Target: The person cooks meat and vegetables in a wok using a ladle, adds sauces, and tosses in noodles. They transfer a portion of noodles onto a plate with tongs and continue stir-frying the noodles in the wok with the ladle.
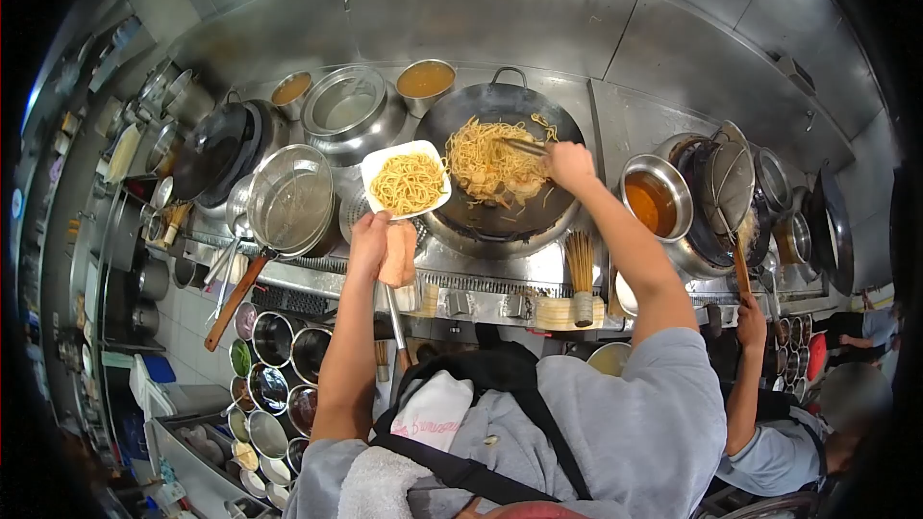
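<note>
My left hand grips a white square bowl of noodles by its near edge. A folded orange-pink cloth hangs beside that hand, below the bowl. My right hand is closed around dark chopsticks, whose tips reach into the fried noodles in a large black wok. The bowl is at the wok's left rim. Shreds of other ingredients are mixed through the noodles in the wok.
Left of the bowl rests a large wood-handled strainer. Behind stand metal pots, one with orange-brown liquid. A bamboo brush stands at the front edge. At right, a co-worker's hand holds a wood-handled strainer near a sauce pot.
</note>
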`<state>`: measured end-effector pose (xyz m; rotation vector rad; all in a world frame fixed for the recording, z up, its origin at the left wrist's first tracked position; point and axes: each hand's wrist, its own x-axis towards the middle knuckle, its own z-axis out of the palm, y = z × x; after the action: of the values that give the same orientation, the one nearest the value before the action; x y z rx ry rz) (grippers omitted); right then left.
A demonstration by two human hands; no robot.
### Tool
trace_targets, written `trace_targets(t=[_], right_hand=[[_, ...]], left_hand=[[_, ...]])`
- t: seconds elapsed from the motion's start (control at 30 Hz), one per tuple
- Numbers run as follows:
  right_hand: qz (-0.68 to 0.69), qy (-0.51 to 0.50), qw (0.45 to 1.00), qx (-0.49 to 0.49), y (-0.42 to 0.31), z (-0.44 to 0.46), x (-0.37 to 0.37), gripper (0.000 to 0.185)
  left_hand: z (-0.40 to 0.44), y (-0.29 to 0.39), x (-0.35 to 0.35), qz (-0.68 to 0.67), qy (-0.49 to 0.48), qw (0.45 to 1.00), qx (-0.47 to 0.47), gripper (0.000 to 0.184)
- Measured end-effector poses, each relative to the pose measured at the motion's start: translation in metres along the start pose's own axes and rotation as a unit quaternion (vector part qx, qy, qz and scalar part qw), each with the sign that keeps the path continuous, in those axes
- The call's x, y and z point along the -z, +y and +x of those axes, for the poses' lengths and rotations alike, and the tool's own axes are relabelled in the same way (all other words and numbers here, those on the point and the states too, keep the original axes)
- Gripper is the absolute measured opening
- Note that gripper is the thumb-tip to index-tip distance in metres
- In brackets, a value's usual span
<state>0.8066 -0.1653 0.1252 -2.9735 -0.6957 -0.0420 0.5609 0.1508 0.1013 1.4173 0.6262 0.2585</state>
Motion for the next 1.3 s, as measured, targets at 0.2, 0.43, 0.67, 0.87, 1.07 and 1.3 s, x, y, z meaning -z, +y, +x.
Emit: trace_targets(t=[0.2, 0.43, 0.67, 0.87, 1.07, 1.3], right_hand=[[0.016, 0.103, 0.994, 0.028, -0.001, -0.035, 0.131, 0.035], [0.018, 0.212, 0.974, 0.078, -0.026, -0.068, 0.279, 0.039], [-0.013, 0.287, 0.953, 0.091, -0.041, -0.094, 0.365, 0.044], [0.024, 0.300, 0.941, 0.155, -0.036, -0.111, 0.348, 0.043], [-0.018, 0.084, 0.979, 0.183, -0.037, -0.117, 0.227, 0.036], [0.076, -0.036, 0.983, 0.164, -0.016, -0.124, 0.219, 0.039]], left_hand=[[0.004, -0.011, -0.010, 0.025, -0.005, 0.999, -0.030, 0.030], [0.009, -0.012, -0.033, 0.016, -0.024, 0.999, -0.032, 0.031], [0.008, -0.009, -0.059, -0.022, -0.070, 0.997, -0.024, 0.024], [0.010, -0.001, -0.081, -0.063, -0.095, 0.993, -0.029, 0.026], [-0.011, 0.013, -0.093, -0.022, -0.104, 0.994, -0.021, 0.030], [-0.022, -0.028, -0.089, -0.059, -0.081, 0.995, -0.017, 0.033]])
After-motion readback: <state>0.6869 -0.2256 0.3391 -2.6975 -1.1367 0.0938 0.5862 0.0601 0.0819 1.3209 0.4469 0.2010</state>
